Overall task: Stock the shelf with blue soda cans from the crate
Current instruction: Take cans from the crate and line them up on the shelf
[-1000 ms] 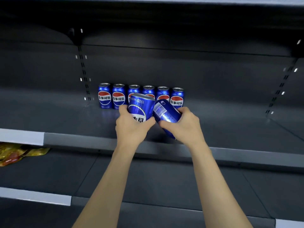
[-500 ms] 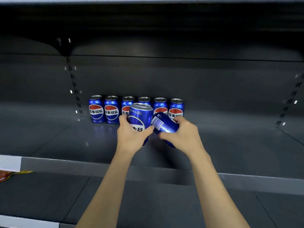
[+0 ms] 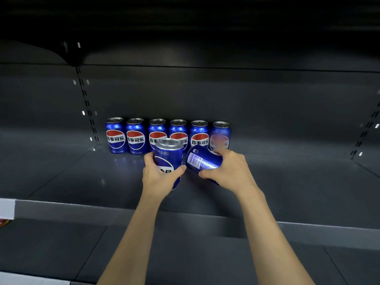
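Note:
Several blue soda cans (image 3: 136, 136) stand in a row against the back wall of the dark shelf (image 3: 287, 177). My left hand (image 3: 159, 177) grips an upright blue can (image 3: 168, 153) just in front of the row's middle. Beside it, my right hand (image 3: 230, 169) holds a second blue can (image 3: 202, 160), tilted with its top leaning left, toward the upright can. Both held cans hover above the shelf floor, close together. The crate is out of view.
The shelf floor stretches open left and right of the cans. A slotted upright (image 3: 86, 105) runs up the back wall at left, another (image 3: 368, 128) at right. The shelf's front lip (image 3: 102, 210) crosses below my wrists, with a lower shelf (image 3: 185, 256) beneath.
Both hands have carried their cans deeper into the shelf, closer to the back row. The view has tilted up, so the row and the lip sit lower in frame.

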### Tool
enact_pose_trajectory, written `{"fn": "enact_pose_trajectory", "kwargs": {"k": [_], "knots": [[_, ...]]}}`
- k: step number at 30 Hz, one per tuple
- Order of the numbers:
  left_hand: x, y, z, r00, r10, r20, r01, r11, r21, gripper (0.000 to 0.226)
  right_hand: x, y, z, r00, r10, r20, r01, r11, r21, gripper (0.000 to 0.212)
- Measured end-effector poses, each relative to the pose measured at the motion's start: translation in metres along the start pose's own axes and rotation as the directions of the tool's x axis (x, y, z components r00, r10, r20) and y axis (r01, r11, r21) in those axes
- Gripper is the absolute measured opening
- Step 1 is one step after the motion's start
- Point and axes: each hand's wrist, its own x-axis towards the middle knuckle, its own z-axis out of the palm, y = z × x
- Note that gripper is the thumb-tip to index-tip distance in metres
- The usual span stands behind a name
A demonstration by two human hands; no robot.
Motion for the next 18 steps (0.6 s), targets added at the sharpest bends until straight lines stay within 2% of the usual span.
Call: {"fn": "enact_pose_trajectory", "kwargs": {"k": [7,10,11,12,13,14,16,18], "knots": [[-0.003,0.000,-0.004,1.000,0.016,0.020,-0.016,1.000,-0.021,0.084,-0.002,0.001,0.010,0.999,0.025,0.030,-0.024,1.000,-0.011,0.069],[-0.006,-0.001,-0.006,0.998,0.059,0.020,-0.060,0.994,0.090,0.093,-0.003,0.000,0.011,0.999,0.017,0.030,-0.016,0.999,-0.029,0.072],[-0.009,-0.001,-0.006,0.992,0.123,-0.006,-0.118,0.962,0.245,0.104,-0.003,-0.001,0.010,1.000,0.006,0.025,-0.005,0.999,-0.047,0.073],[-0.013,-0.001,-0.007,0.976,0.218,-0.021,-0.184,0.868,0.461,0.117,-0.004,-0.002,0.011,1.000,-0.008,0.018,0.010,0.997,-0.074,0.073],[-0.016,-0.001,-0.009,0.939,0.344,-0.027,-0.246,0.724,0.644,0.125,-0.004,-0.002,0.011,1.000,-0.022,0.008,0.023,0.994,-0.105,0.073],[-0.019,-0.001,-0.010,0.888,0.459,-0.018,-0.290,0.592,0.752,0.130,-0.004,-0.002,0.011,0.999,-0.035,-0.005,0.035,0.990,-0.137,0.073],[-0.022,0.006,-0.011,0.804,0.593,0.042,-0.353,0.419,0.836,0.132,-0.004,-0.002,0.012,0.998,-0.058,-0.030,0.051,0.981,-0.189,0.074],[-0.022,0.012,-0.010,0.751,0.648,0.123,-0.401,0.300,0.866,0.133,-0.006,-0.001,0.011,0.996,-0.081,-0.044,0.068,0.971,-0.230,0.073]]}}
